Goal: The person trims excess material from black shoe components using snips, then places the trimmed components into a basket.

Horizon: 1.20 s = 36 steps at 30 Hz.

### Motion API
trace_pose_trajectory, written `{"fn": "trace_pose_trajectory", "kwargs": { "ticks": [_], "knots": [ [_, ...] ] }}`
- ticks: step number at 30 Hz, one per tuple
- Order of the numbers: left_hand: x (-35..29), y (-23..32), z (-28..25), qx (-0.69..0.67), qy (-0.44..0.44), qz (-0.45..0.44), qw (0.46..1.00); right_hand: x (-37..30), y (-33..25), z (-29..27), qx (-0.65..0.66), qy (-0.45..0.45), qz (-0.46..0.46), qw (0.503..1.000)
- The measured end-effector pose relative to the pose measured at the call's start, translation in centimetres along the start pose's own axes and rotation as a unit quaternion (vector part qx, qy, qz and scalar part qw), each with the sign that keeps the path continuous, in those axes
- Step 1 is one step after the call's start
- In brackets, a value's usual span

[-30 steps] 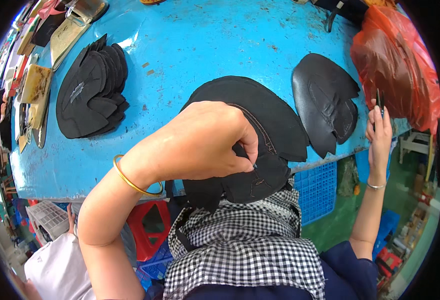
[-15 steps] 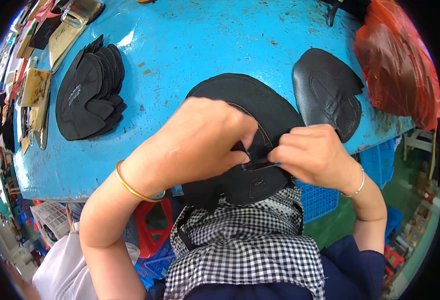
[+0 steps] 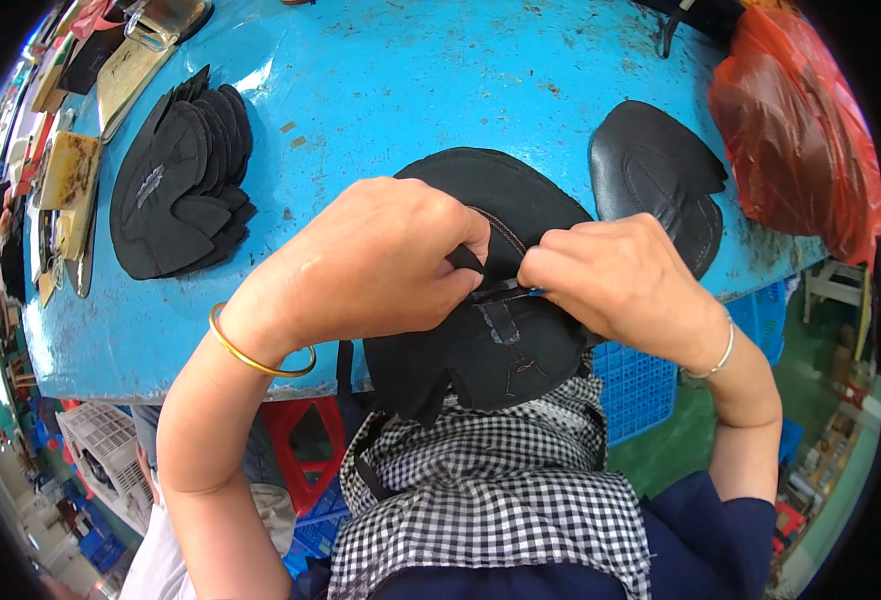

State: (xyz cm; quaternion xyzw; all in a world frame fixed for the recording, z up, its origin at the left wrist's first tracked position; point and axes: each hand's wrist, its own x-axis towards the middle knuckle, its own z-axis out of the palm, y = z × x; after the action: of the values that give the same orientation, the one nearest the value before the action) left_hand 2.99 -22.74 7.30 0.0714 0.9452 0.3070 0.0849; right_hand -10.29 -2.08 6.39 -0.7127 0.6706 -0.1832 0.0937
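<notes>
The left hand (image 3: pixel 376 262) and right hand (image 3: pixel 621 280) are meeting at the frame's centre, both pinching a black stitched leather piece (image 3: pixel 491 320) at the near edge of the blue table (image 3: pixel 411 90); a fanned stack of black pieces (image 3: pixel 176 175) is lying at ten o'clock; a single black piece (image 3: pixel 661 180) at two o'clock, beside a red plastic bag (image 3: pixel 801 140).

L hand (image 3: pixel 381 260) & R hand (image 3: pixel 626 280) meet mid-frame, both grips pinched shut, wrists bent inward.
</notes>
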Motion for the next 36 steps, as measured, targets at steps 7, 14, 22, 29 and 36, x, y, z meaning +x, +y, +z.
{"fn": "trace_pose_trajectory", "kwargs": {
  "ticks": [7,14,22,29,36],
  "knots": [
    [-0.7,-0.2,-0.1,-0.055,0.018,0.015,0.998,1.0,0.1,-0.5,0.028,-0.028,0.056,0.998],
    [-0.9,-0.3,-0.5,-0.092,0.005,-0.038,0.995,0.3,-0.2,-0.2,0.037,0.028,0.053,0.998],
    [-1.6,-0.3,-1.8,-0.372,0.159,-0.143,0.903,-0.9,-6.6,3.7,-0.194,0.07,-0.025,0.978],
    [-2.8,1.3,-3.4,-0.348,0.238,-0.084,0.903,-0.8,-2.3,1.9,0.204,0.181,0.161,0.948],
    [-1.7,2.4,-1.7,-0.223,0.059,-0.042,0.972,-12.4,5.8,-2.7,0.47,0.374,0.354,0.717]
  ]
}}
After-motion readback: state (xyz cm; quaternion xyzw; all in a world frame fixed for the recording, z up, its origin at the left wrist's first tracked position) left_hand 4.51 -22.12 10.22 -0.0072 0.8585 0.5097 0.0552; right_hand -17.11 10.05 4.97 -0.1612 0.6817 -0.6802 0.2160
